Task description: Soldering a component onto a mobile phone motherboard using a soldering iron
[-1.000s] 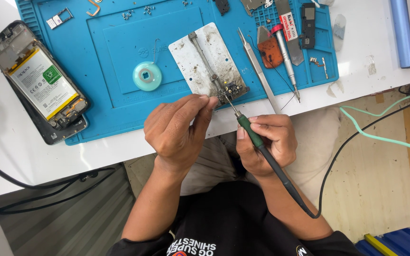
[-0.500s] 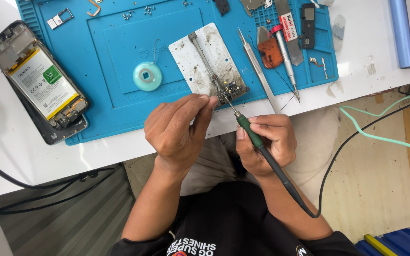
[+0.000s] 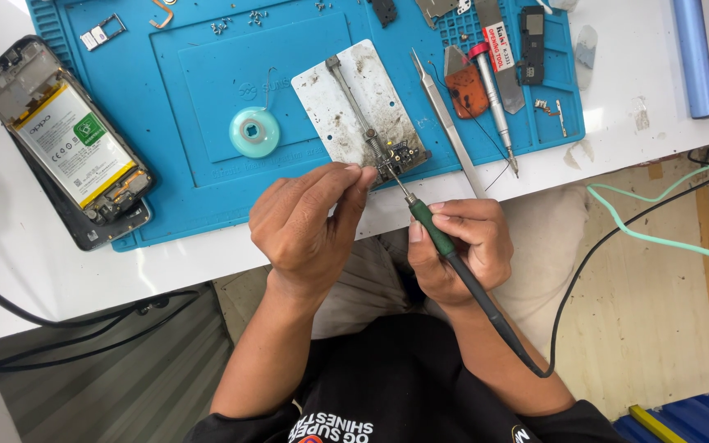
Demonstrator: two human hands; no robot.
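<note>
Green-handled soldering iron [image 3: 432,232] is gripped pen-style in right hand [image 3: 457,250], tip on small dark circuit board [image 3: 401,153] just ahead, while left hand [image 3: 309,221] pinches thin solder wire beside the joint for feed control.

The person sits with both forearms stretched forward from the body, bare from the elbows down. The left hand [image 3: 309,226] is turned palm down, its fingers [image 3: 346,182] bent and brought together at the tips in a pinch, with the thumb pressed against the index finger. The right hand [image 3: 461,246] is just beside it, a little lower, curled into a loose fist with a pen-like grip; the thumb lies across the top and the knuckles face up. The two hands are close but do not touch. Both wrists are nearly straight.
</note>
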